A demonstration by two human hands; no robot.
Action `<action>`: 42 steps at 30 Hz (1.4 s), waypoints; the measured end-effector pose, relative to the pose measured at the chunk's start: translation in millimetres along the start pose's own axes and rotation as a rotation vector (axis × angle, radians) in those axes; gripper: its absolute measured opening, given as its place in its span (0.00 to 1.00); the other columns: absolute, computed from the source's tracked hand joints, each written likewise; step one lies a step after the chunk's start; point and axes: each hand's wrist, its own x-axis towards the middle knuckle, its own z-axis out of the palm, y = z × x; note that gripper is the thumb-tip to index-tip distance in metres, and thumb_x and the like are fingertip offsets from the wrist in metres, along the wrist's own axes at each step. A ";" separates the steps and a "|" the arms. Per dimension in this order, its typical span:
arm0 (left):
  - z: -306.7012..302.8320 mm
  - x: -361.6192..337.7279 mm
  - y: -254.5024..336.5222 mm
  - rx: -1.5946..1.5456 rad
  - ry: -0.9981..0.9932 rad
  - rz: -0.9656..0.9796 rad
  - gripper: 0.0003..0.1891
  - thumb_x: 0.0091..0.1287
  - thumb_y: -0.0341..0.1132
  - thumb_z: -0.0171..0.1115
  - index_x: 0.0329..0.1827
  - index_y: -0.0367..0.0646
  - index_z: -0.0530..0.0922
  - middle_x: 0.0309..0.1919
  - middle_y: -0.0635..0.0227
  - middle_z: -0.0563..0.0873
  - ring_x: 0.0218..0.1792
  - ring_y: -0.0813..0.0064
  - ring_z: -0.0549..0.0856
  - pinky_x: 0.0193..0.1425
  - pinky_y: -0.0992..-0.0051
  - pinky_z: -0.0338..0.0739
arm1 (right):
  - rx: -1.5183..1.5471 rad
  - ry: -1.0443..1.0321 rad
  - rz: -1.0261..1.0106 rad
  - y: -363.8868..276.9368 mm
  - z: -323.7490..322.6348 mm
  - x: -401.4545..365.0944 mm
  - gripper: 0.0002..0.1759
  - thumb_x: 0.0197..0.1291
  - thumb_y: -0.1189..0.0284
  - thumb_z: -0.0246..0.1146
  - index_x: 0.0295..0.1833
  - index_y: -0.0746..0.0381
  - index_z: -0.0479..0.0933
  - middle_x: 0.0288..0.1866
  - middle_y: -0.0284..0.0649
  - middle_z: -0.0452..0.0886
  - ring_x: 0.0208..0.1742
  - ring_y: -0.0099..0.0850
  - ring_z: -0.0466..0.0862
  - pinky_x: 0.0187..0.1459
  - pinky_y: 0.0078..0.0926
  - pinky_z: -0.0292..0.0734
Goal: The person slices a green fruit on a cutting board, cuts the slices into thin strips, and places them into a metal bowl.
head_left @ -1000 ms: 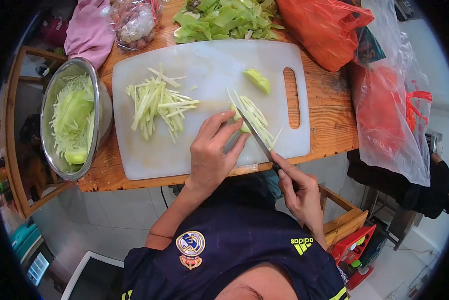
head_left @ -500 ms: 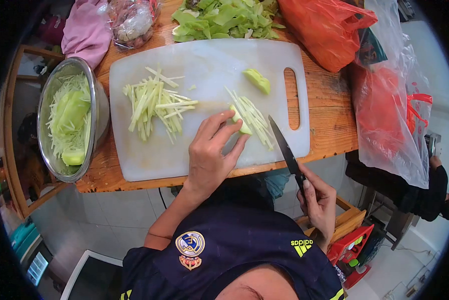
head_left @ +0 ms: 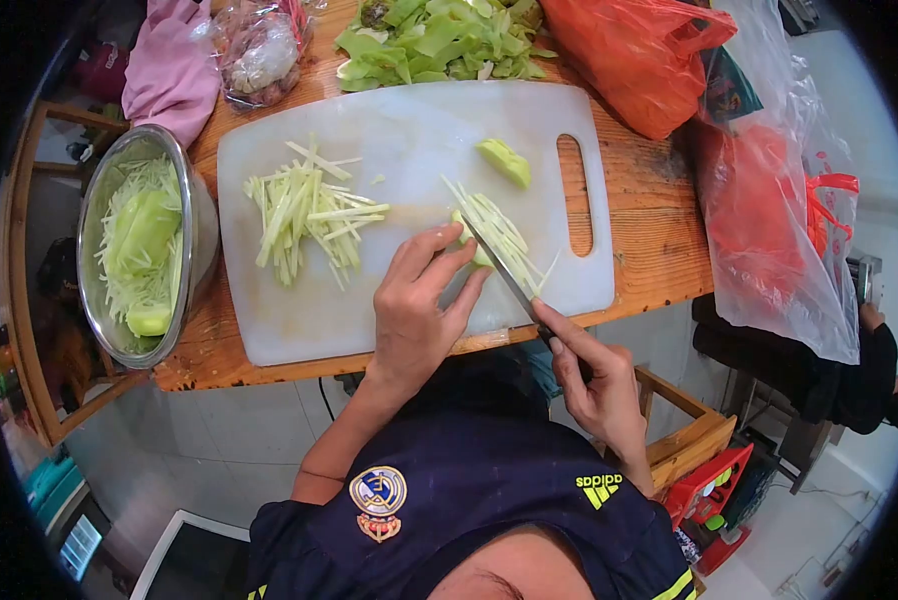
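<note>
My left hand (head_left: 421, 295) presses its fingertips on a green vegetable piece (head_left: 481, 254) on the white cutting board (head_left: 409, 130). In my right hand (head_left: 597, 385) is a dark-bladed knife (head_left: 514, 282), its blade lying along the right side of that piece. Thin pale green strips (head_left: 499, 232) lie just right of the blade. Above them sits another green chunk (head_left: 504, 162). A larger pile of strips (head_left: 304, 215) rests on the left part of the board.
A metal bowl (head_left: 200, 235) with shreds and green chunks stands at the left. Green peelings (head_left: 434, 40) lie behind the board. Red bags (head_left: 649, 60) and a clear plastic bag (head_left: 769, 300) are at the right. A person (head_left: 854, 375) shows at the far right.
My right hand has brought the knife left and up, from beside the strips to the vegetable piece. My left hand stays on the piece. The view has shifted slightly.
</note>
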 end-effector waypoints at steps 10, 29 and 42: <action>-1.1 1.7 0.0 0.001 -0.013 0.004 0.16 0.54 0.25 0.79 0.47 0.38 0.89 0.52 0.59 0.88 0.54 0.61 0.87 0.58 0.65 0.83 | -0.065 0.056 -0.134 -1.3 9.1 3.3 0.31 0.66 0.86 0.61 0.74 0.54 0.75 0.29 0.50 0.81 0.26 0.31 0.81 0.34 0.25 0.77; 0.2 -0.4 1.7 -0.032 -0.004 -0.022 0.17 0.54 0.24 0.79 0.47 0.37 0.88 0.52 0.60 0.88 0.52 0.61 0.88 0.55 0.67 0.84 | 0.074 0.003 0.094 12.2 -9.1 -25.0 0.27 0.67 0.84 0.58 0.70 0.57 0.78 0.32 0.53 0.84 0.24 0.21 0.73 0.33 0.25 0.75; 0.2 -0.7 0.2 -0.004 0.023 0.000 0.16 0.54 0.25 0.79 0.47 0.38 0.88 0.52 0.60 0.88 0.52 0.62 0.89 0.56 0.67 0.84 | 0.058 0.035 -0.034 5.8 3.0 -3.0 0.28 0.67 0.85 0.60 0.71 0.55 0.78 0.30 0.53 0.81 0.28 0.20 0.75 0.35 0.22 0.75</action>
